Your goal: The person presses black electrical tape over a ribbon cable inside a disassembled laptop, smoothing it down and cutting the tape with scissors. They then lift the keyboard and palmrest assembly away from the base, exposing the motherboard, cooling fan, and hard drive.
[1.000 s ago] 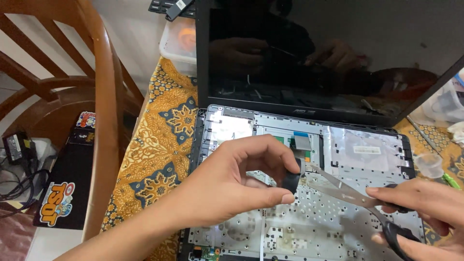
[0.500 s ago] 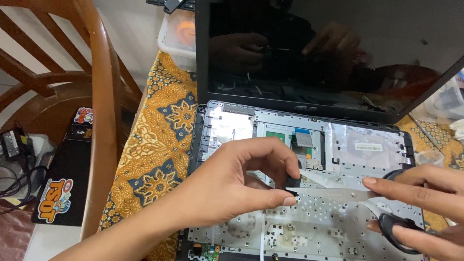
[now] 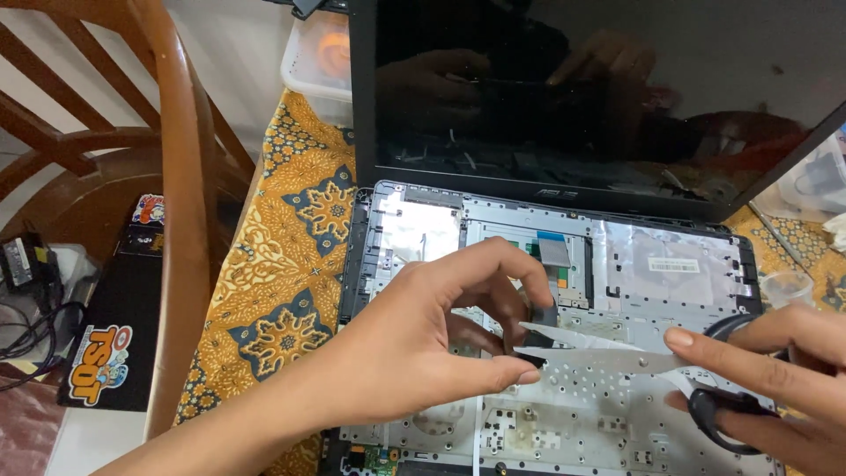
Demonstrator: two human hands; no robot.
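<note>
An opened laptop (image 3: 679,264) lies on a patterned cloth, its keyboard removed so the silver inner frame shows. My left hand (image 3: 423,344) pinches a small dark strip of tape (image 3: 539,322) between thumb and fingers over the frame's middle. My right hand (image 3: 775,379) holds black-handled scissors (image 3: 617,353), whose open blades point left and straddle the strip just below my left fingertips. The dark laptop screen (image 3: 617,88) stands upright behind and reflects both hands.
A yellow and blue patterned cloth (image 3: 282,264) covers the table. A wooden chair (image 3: 176,194) stands at the left, over a black mat (image 3: 106,344) and cables on the floor. Clear plastic containers sit at the back left (image 3: 317,57) and at the right edge (image 3: 815,181).
The scissors' blades have swung left and opened around the dark strip. My right hand has risen into view at the lower right. My left hand has stayed in place.
</note>
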